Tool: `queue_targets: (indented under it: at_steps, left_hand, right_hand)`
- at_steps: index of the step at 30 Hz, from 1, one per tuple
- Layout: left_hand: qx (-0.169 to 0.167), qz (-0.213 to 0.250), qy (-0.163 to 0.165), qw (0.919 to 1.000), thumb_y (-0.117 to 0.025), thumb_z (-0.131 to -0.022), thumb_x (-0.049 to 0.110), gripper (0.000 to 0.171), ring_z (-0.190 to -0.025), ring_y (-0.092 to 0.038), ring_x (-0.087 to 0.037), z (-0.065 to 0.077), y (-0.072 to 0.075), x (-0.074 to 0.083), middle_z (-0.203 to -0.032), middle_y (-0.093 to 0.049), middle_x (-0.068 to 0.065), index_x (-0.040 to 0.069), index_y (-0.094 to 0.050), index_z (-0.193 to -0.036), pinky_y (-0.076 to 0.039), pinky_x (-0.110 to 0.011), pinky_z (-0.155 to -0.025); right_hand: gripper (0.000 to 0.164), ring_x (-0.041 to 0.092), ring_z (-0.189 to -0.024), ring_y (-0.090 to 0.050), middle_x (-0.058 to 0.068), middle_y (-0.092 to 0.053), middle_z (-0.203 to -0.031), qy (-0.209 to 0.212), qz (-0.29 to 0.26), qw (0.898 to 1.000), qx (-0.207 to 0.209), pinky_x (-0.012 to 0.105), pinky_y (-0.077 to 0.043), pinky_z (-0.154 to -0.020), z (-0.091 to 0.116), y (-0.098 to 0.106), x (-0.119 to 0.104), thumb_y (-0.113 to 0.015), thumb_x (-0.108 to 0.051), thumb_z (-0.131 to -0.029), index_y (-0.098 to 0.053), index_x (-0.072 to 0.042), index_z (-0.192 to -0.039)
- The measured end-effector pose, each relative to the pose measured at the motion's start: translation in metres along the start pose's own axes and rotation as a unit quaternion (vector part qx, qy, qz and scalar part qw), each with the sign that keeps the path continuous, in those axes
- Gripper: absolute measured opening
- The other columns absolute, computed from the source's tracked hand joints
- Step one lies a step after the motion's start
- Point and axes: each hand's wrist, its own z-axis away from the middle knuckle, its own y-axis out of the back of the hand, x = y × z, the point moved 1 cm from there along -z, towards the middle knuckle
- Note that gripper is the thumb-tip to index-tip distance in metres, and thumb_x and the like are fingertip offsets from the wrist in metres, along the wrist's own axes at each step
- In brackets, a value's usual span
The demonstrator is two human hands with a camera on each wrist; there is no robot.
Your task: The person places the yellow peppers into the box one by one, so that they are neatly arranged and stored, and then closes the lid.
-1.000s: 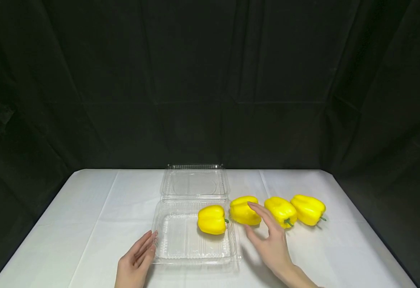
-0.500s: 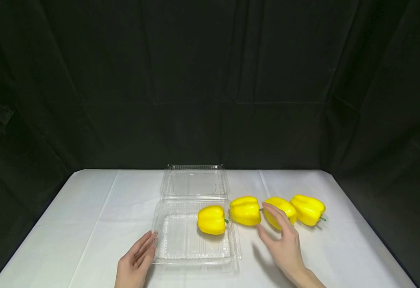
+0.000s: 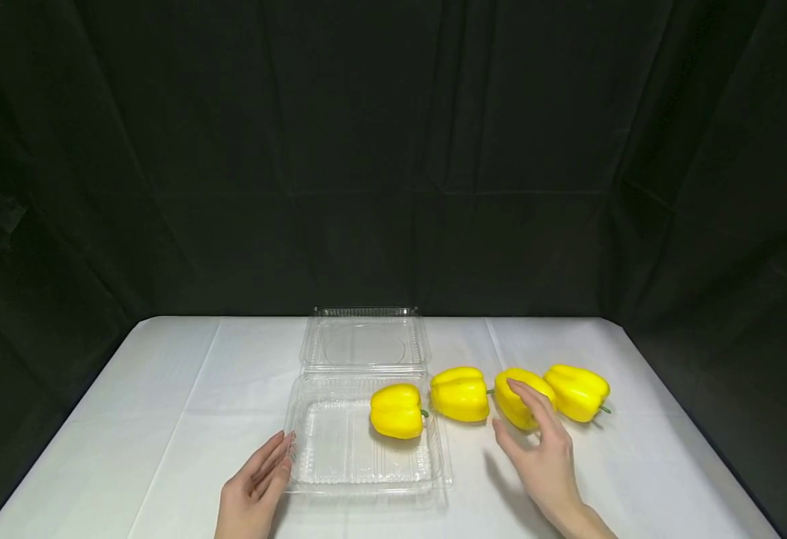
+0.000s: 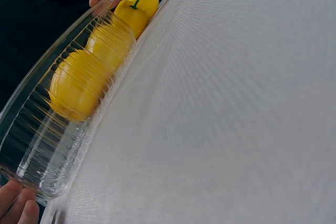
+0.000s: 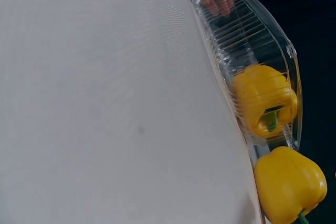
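Note:
In the head view, a clear plastic clamshell container (image 3: 339, 479) lies with its lid folded back. One yellow bell pepper (image 3: 396, 412) sits in the right part of its base. My left hand (image 3: 256, 486) touches the container's left side with relaxed fingers, its fingertips at the rim. Just outside the right rim lies a second yellow bell pepper (image 3: 459, 394). My right hand (image 3: 544, 460) has thumb and fingers spread before a third yellow bell pepper (image 3: 517, 397), partly covering it; contact is unclear. Another yellow bell pepper (image 3: 576, 392) lies beside that one at the far right.
A white cloth (image 3: 130, 419) covers the table. Black curtains (image 3: 366, 187) hang behind it and at both sides. The container's lid (image 3: 365, 340) extends toward the table's back edge.
My right hand has moved right, from the pepper beside the container to the third pepper, with its fingers still spread. My left hand, the container and the peppers have stayed in place.

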Motion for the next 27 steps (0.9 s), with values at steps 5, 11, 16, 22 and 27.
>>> queue_targets:
  at_steps: [5, 11, 16, 22, 27]
  left_hand:
    - [0.000, -0.010, -0.001, 1.0000, -0.061, -0.098, 0.005, 0.037, -0.118, -0.065, -0.027, 0.001, -0.001, -0.001, -0.128, -0.067, -0.015, -0.003, -0.057, -0.134, -0.057, -0.019, -0.091]
    - [0.003, -0.013, 0.008, 0.9999, -0.061, -0.097, 0.006, 0.038, -0.117, -0.066, -0.027, 0.001, -0.001, 0.001, -0.128, -0.068, -0.014, -0.002, -0.057, -0.134, -0.057, -0.019, -0.090]
    - [0.003, -0.011, 0.001, 0.9999, -0.061, -0.098, 0.005, 0.037, -0.117, -0.066, -0.027, 0.002, -0.001, 0.001, -0.127, -0.068, -0.015, -0.003, -0.057, -0.134, -0.057, -0.019, -0.091]
    - [0.007, -0.015, -0.003, 0.9999, -0.061, -0.098, 0.004, 0.037, -0.117, -0.066, -0.027, 0.001, -0.001, 0.000, -0.127, -0.068, -0.015, -0.003, -0.058, -0.133, -0.057, -0.018, -0.090]
    - [0.006, -0.015, -0.002, 0.9999, -0.061, -0.098, 0.005, 0.037, -0.117, -0.066, -0.027, 0.001, -0.001, 0.000, -0.127, -0.068, -0.015, -0.003, -0.057, -0.133, -0.057, -0.018, -0.091]
  right_hand:
    - [0.066, -0.009, -0.128, -0.043, 0.003, -0.059, -0.137, -0.002, 0.011, 1.000, 0.018, 0.001, -0.030, -0.109, 0.000, 0.005, 0.003, -0.081, 0.005, -0.077, -0.059, -0.014, -0.137]
    - [0.065, -0.007, -0.128, -0.044, 0.007, -0.060, -0.135, 0.007, 0.006, 0.999, 0.042, 0.003, -0.032, -0.109, -0.001, 0.011, 0.011, -0.081, 0.008, -0.076, -0.061, -0.010, -0.135]
    - [0.064, -0.008, -0.130, -0.042, 0.006, -0.059, -0.138, -0.012, 0.014, 0.999, 0.048, 0.002, -0.031, -0.110, -0.003, 0.016, 0.018, -0.080, 0.007, -0.077, -0.060, -0.010, -0.136]
    - [0.065, -0.009, -0.129, -0.043, 0.004, -0.058, -0.138, -0.016, 0.014, 0.998, 0.055, 0.001, -0.032, -0.108, -0.004, 0.023, 0.024, -0.080, 0.007, -0.078, -0.059, -0.011, -0.136]
    - [0.063, -0.009, -0.129, -0.043, 0.003, -0.057, -0.138, -0.021, 0.015, 0.997, 0.073, 0.003, -0.032, -0.110, -0.007, 0.029, 0.030, -0.079, 0.005, -0.080, -0.059, -0.011, -0.137]
